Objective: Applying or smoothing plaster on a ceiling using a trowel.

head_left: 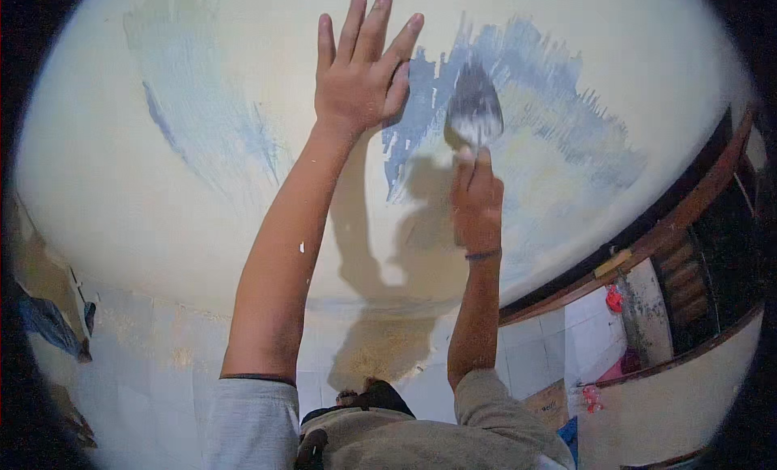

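A cream-painted wall [267, 33] fills the view before me, with streaky blue-grey patches [417, 106] where the cream coat is off. My left hand [356, 90] lies flat against it, fingers spread, left of the largest patch. In my right hand [477, 203] is the handle of a pointed trowel [476, 102], its blade up against the bared area and slightly blurred. Most of the handle is hidden by the fingers. A fainter scraped patch [206, 90] shows farther left. White flecks stick to my left forearm [279, 243].
Pale crumbs [182, 357] lie on the light tiled floor [137, 389] below the wall. At right, a dark opening [696, 235] has a brown wooden edge [558, 292], with a small red object [613, 298] nearby. Dark blue cloth [53, 328] shows at far left.
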### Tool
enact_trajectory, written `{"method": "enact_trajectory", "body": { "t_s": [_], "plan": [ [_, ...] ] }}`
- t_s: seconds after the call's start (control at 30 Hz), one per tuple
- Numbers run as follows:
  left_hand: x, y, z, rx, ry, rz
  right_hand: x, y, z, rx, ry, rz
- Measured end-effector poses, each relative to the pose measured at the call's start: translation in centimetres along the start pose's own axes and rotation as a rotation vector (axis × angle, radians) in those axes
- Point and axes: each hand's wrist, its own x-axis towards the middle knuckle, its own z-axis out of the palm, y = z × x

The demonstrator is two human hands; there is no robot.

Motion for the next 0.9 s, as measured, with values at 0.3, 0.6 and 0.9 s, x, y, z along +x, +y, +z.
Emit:
{"method": "enact_trajectory", "body": {
  "t_s": [0.3, 0.6, 0.9],
  "plan": [
    [-0.5, -0.5, -0.1, 0.010, -0.054, -0.016, 1.7, -1.9, -0.5, 0.048, -0.191, 0.253],
    [-0.2, -0.5, -0.1, 0.016, -0.031, -0.017, 0.9, -1.7, 0.7, 0.038, -0.121, 0.198],
    [-0.3, -0.4, 0.4, -0.024, -0.005, -0.014, 1.0, -1.3, 0.2, 0.074, -0.083, 0.121]
  ]
}}
